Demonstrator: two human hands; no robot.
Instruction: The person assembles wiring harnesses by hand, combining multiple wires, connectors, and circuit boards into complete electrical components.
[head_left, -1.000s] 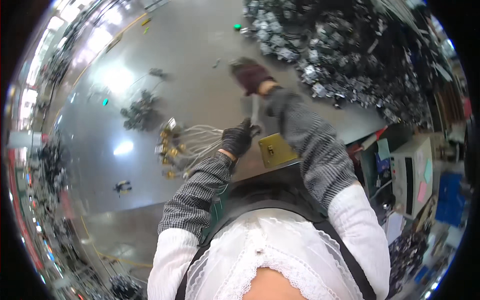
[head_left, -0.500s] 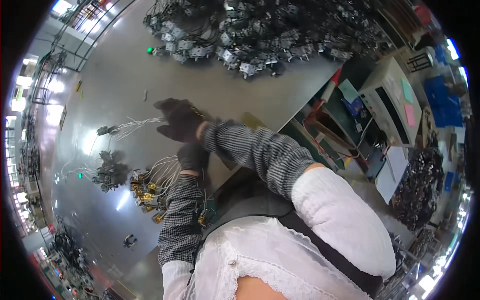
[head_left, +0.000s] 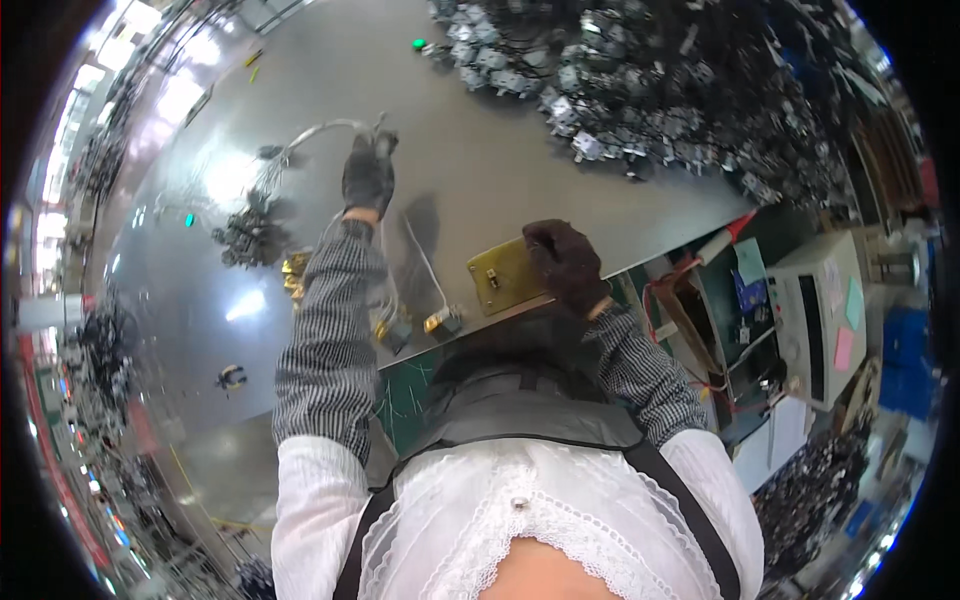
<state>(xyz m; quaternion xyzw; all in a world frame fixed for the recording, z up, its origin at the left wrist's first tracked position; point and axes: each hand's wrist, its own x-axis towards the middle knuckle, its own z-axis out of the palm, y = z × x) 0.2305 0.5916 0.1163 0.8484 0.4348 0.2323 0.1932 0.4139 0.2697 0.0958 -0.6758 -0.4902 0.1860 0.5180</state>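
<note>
My left hand, in a dark glove, is closed on a bundle of white wires above the metal table. The bundle curves left toward a small dark connector. My right hand, also gloved, has its fingers curled over the right end of a brass-coloured plate with a small raised piece in its middle. What those fingers hold, if anything, is hidden. Between the hands, near the table's edge, lie a yellow-and-grey wired part and a similar part. My left forearm partly hides gold-coloured parts.
A cluster of dark grey parts lies left of my left forearm. A large heap of metal parts with black cables covers the far right of the table. A beige machine stands at the right, beside a red-tipped tool.
My hands were close together by the wires and are now apart. The left moved farther out with the wire bundle; the right moved right to the brass-coloured plate. The whole view has shifted.
</note>
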